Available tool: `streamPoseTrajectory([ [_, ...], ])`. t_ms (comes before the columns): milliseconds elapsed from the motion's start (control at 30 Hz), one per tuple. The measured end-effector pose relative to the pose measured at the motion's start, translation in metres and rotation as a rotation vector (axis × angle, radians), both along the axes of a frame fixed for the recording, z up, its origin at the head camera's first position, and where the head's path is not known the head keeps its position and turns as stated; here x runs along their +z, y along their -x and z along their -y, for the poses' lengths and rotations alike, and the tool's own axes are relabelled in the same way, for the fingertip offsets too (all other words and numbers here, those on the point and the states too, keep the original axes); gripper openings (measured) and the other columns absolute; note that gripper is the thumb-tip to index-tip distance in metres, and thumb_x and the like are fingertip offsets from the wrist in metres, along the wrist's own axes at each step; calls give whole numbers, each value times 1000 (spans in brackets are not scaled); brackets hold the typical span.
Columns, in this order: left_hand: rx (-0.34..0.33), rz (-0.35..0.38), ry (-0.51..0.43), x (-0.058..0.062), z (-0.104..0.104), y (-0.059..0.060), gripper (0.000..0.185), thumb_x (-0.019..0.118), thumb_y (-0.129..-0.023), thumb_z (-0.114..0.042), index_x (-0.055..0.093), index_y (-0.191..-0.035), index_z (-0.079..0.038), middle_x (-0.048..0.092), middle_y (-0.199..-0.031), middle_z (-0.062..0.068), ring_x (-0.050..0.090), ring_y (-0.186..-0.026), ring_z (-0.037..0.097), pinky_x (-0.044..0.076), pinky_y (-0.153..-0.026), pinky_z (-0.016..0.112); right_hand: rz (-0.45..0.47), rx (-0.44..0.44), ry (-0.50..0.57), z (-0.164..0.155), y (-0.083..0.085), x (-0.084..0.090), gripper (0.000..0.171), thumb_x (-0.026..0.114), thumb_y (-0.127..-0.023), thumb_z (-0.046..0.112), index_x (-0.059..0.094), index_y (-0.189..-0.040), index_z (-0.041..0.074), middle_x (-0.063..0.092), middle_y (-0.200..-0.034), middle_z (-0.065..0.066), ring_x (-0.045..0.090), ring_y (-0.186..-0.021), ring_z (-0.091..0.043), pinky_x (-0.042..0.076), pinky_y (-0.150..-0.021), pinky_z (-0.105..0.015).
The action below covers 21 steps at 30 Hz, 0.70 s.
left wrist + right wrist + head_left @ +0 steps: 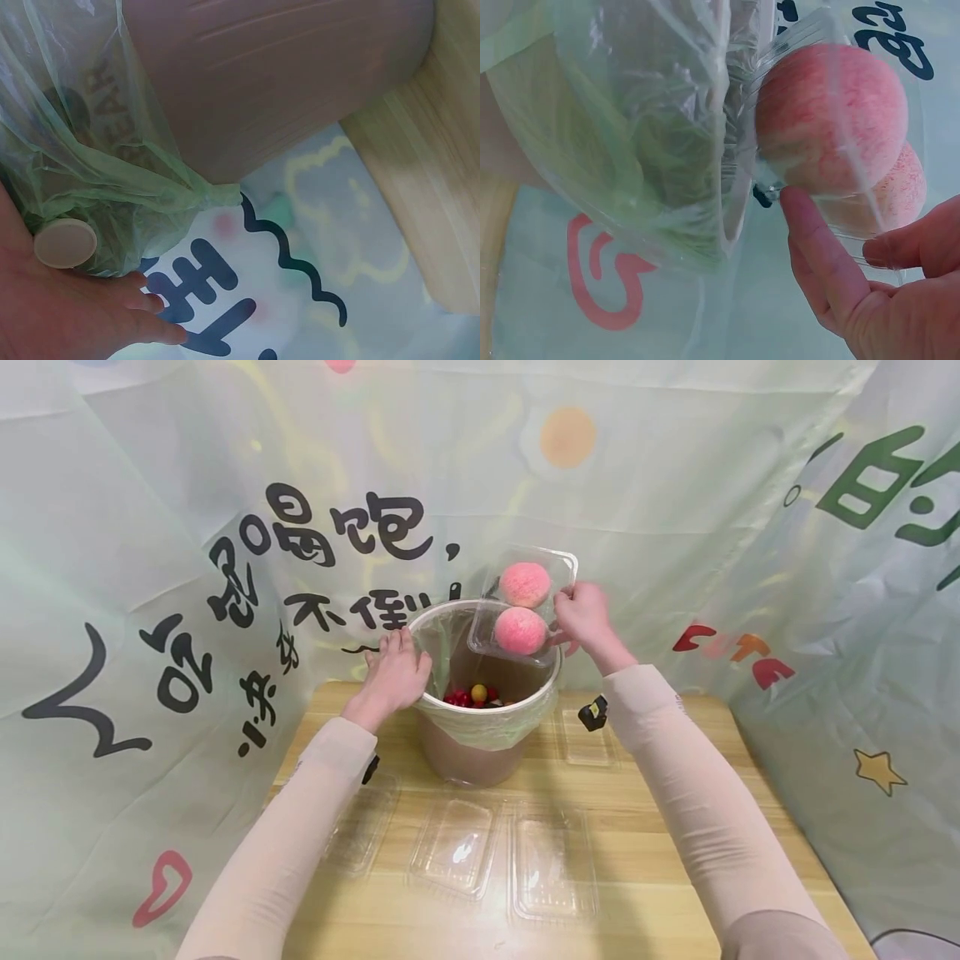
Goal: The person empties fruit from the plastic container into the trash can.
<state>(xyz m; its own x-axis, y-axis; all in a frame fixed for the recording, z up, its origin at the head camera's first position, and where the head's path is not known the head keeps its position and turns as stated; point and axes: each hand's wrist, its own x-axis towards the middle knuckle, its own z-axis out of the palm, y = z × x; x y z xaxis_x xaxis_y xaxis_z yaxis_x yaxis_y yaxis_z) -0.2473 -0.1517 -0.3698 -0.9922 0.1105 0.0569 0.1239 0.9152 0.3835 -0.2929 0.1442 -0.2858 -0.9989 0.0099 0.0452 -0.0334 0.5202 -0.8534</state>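
My right hand (583, 617) pinches the edge of a clear plastic box (562, 560), tilted over the far right rim of a brown trash bin (468, 760). Two pink peaches lie in the box, an upper peach (525, 583) and a lower peach (521, 631). In the right wrist view, the thumb and fingers hold the box (922, 112) just beside the bin's rim. On the bin's left rim rests my left hand (392, 672), its fingers extended. A thin green bag (75, 150) lines the bin. Small red and yellow fruits (478, 693) lie inside at the bottom.
Three clear plastic boxes lie along the front of the wooden table (645, 893): a left box (363, 827), a middle box (453, 843) and a right box (553, 860). Another clear box (585, 739) lies right of the bin. Printed cloth (660, 485) hangs behind and at both sides.
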Motion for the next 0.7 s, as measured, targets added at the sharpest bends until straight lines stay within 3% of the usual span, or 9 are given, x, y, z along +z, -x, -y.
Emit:
streamPoseTrajectory([
  [300,5,11,2,2,-1,-2,77,20,-110,-43,8,-164,11,7,-173,32,6,-161,52,4,-125,77,-15,-24,-107,8,2,-8,40,40,-108,17,66,-124,-8,72,-94,-25,70,-53,-15,56,-41,-34],
  [400,4,14,-4,2,0,-3,78,20,-110,-43,7,-164,11,6,-173,32,6,-161,52,4,-126,76,-61,-51,-127,12,3,-12,35,41,-107,15,69,-109,-6,67,-82,-15,64,-50,-11,57,-42,-35],
  [500,3,15,-8,3,0,-3,78,20,-110,-43,7,-164,11,5,-173,32,5,-161,52,2,-126,76,-139,-80,-153,15,4,-15,30,43,-106,13,63,-86,2,56,-69,-3,56,-49,-8,52,-44,-28],
  [567,4,15,-9,3,0,-3,78,20,-110,-43,7,-164,11,4,-173,32,5,-161,52,2,-126,76,-186,-91,-169,18,4,-17,31,45,-105,12,57,-78,6,52,-65,0,53,-51,-9,47,-47,-23],
  [700,4,18,-14,3,-1,-2,78,20,-110,-43,6,-164,11,4,-173,31,5,-161,52,2,-126,76,-235,-102,-173,22,4,-20,29,47,-106,12,67,-88,1,60,-70,-5,59,-61,-17,51,-60,-27],
])
